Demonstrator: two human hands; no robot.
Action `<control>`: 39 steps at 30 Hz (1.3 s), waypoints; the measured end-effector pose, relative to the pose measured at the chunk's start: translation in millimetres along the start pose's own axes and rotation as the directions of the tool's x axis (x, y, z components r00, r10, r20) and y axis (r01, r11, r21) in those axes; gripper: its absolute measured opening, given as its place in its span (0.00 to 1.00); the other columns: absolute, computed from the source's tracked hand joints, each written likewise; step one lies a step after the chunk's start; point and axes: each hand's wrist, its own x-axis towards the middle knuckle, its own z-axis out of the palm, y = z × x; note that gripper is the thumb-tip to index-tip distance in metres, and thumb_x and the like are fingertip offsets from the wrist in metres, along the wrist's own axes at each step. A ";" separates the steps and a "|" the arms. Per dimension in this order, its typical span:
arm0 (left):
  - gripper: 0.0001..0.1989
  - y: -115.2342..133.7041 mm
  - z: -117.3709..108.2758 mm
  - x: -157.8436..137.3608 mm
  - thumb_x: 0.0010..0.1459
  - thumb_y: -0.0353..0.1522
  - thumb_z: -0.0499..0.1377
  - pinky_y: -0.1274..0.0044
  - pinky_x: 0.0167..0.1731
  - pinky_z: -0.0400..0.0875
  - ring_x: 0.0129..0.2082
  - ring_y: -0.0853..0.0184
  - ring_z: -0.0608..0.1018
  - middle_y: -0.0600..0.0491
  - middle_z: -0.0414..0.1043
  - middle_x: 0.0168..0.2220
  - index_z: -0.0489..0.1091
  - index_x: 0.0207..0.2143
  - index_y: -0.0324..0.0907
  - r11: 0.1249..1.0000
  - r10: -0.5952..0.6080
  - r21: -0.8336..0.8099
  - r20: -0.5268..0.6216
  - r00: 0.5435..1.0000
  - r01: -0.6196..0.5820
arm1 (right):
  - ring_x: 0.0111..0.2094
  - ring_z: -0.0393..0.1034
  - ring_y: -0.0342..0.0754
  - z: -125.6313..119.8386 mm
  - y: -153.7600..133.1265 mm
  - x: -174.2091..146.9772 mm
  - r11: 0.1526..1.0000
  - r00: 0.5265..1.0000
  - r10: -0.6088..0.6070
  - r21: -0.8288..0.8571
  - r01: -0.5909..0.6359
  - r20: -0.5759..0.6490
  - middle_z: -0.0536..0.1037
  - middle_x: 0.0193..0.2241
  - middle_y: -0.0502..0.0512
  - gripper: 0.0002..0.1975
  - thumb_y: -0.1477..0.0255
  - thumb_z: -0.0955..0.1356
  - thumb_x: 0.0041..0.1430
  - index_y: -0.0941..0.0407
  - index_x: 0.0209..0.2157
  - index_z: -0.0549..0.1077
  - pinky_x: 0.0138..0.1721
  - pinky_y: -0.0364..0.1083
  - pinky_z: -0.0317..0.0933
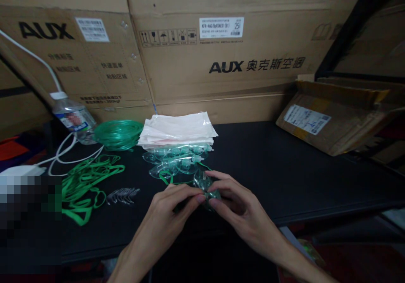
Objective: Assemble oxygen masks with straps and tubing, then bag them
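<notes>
Blk table (253, 160) runs beneath; L hand (172, 202) & R hand (238, 196) meet approx. mid-length, nr its front edge; both hold the clear green plastic piece (201, 181) in narrow fingertip pinches, so it sits btwn them, R covering more; neither's clearly nearer; its long axis seems to run front-to-back, far end tipped L; thin green strap (166, 175) lies just beyond L hand, attachment unclear.

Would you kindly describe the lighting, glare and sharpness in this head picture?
In the head view, light is dim, the tabletop nearly black; small glints show on the white packets; the clear green piece between left hand and right hand looks soft; pixelated blocks cover part of the lower left.
</notes>
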 end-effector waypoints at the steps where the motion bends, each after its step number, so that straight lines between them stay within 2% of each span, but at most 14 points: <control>1: 0.07 -0.1 0.1 -0.3 0.66 0.29 0.63 0.79 0.40 0.69 0.35 0.71 0.80 0.63 0.82 0.38 0.78 0.42 0.52 1.000 0.000 -0.001 0.003 1.000 0.000 | 0.58 0.71 0.51 -0.4 0.4 0.3 1.000 1.000 -0.005 -0.016 0.004 -0.003 0.69 0.63 0.53 0.05 0.67 0.71 0.67 0.48 0.44 0.78 0.53 0.47 0.71; 6: 0.07 0.5 -0.5 -1.5 0.67 0.29 0.62 0.79 0.39 0.69 0.35 0.70 0.80 0.62 0.82 0.37 0.78 0.41 0.50 1.000 0.004 -0.005 0.044 0.999 -0.004 | 0.57 0.72 0.51 -0.3 3.5 3.4 0.997 0.995 -0.078 -0.026 0.076 -0.054 0.74 0.57 0.55 0.04 0.68 0.71 0.67 0.49 0.40 0.80 0.49 0.44 0.72; 12: 0.05 3.2 -0.3 -2.3 0.66 0.32 0.64 0.78 0.39 0.71 0.35 0.70 0.80 0.63 0.81 0.37 0.75 0.43 0.52 1.000 -0.011 0.021 0.048 0.999 0.010 | 0.57 0.72 0.50 1.1 4.5 4.1 0.995 0.992 -0.093 -0.034 0.090 -0.084 0.75 0.56 0.54 0.03 0.69 0.72 0.66 0.50 0.37 0.81 0.48 0.44 0.72; 16: 0.16 4.0 0.9 -4.7 0.60 0.35 0.69 0.78 0.38 0.74 0.37 0.69 0.82 0.62 0.80 0.39 0.68 0.47 0.52 0.996 -0.077 -0.032 0.029 0.997 0.078 | 0.55 0.74 0.51 0.8 3.8 1.6 0.994 0.992 -0.096 -0.059 0.092 -0.084 0.76 0.55 0.54 0.03 0.69 0.72 0.66 0.50 0.36 0.80 0.48 0.45 0.71; 21: 0.23 4.1 2.1 -6.0 0.59 0.34 0.70 0.75 0.45 0.74 0.43 0.67 0.81 0.62 0.79 0.45 0.65 0.53 0.57 0.995 0.024 0.092 0.062 0.998 -0.029 | 0.53 0.76 0.51 1.0 2.9 -1.0 0.990 0.993 -0.105 -0.098 0.099 -0.056 0.75 0.58 0.55 0.03 0.70 0.71 0.66 0.50 0.37 0.80 0.53 0.49 0.69; 24: 0.22 4.9 2.1 -6.2 0.60 0.32 0.68 0.73 0.46 0.73 0.44 0.66 0.80 0.62 0.78 0.45 0.66 0.52 0.57 0.988 0.040 0.147 0.068 0.997 -0.050 | 0.55 0.75 0.52 1.6 2.6 0.1 0.986 0.991 -0.127 -0.112 0.121 -0.048 0.76 0.57 0.55 0.03 0.71 0.72 0.66 0.50 0.37 0.81 0.55 0.50 0.68; 39: 0.19 9.1 1.2 -3.6 0.56 0.23 0.62 0.74 0.41 0.71 0.38 0.69 0.79 0.63 0.75 0.38 0.64 0.46 0.53 0.985 0.070 0.159 0.025 0.997 -0.073 | 0.59 0.72 0.52 1.7 1.7 0.0 0.977 0.982 -0.185 -0.115 0.180 -0.031 0.75 0.58 0.54 0.05 0.74 0.72 0.65 0.50 0.36 0.81 0.61 0.52 0.64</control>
